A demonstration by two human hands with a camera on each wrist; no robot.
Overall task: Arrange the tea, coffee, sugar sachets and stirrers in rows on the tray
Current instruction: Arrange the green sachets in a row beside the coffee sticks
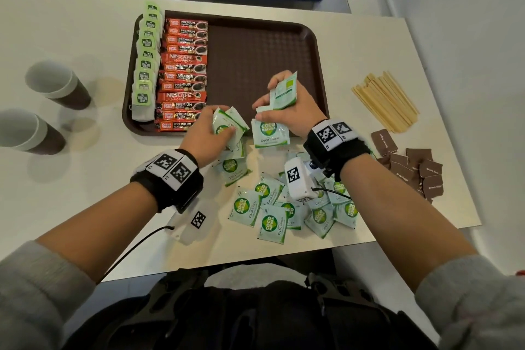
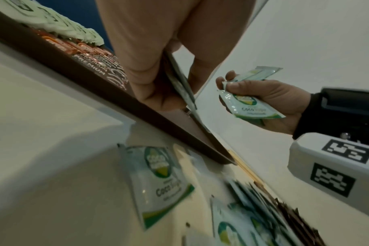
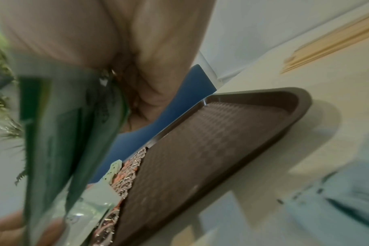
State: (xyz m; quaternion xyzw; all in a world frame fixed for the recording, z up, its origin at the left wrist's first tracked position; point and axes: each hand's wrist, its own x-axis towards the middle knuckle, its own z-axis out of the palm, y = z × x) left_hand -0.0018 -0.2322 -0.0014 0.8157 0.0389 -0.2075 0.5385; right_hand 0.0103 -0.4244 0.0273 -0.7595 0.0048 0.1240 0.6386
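A brown tray (image 1: 309,45) holds a column of green tea bags (image 1: 145,65) at its left edge and a column of red coffee sachets (image 1: 181,77) beside it. My left hand (image 1: 208,129) grips a few green-and-white coco sugar sachets (image 1: 228,125) over the tray's near edge. My right hand (image 1: 287,102) holds more sugar sachets (image 1: 271,129), some fanned upward; in the left wrist view the right hand (image 2: 263,101) pinches them. Several loose sugar sachets (image 1: 270,213) lie on the table below my wrists. Wooden stirrers (image 1: 386,101) lie right of the tray.
Two paper cups (image 1: 54,85) stand at the table's left. Brown sugar sachets (image 1: 412,165) lie in a pile near the right edge. The right two thirds of the tray floor (image 3: 211,141) is bare. The white table (image 1: 56,23) ends close behind the tray.
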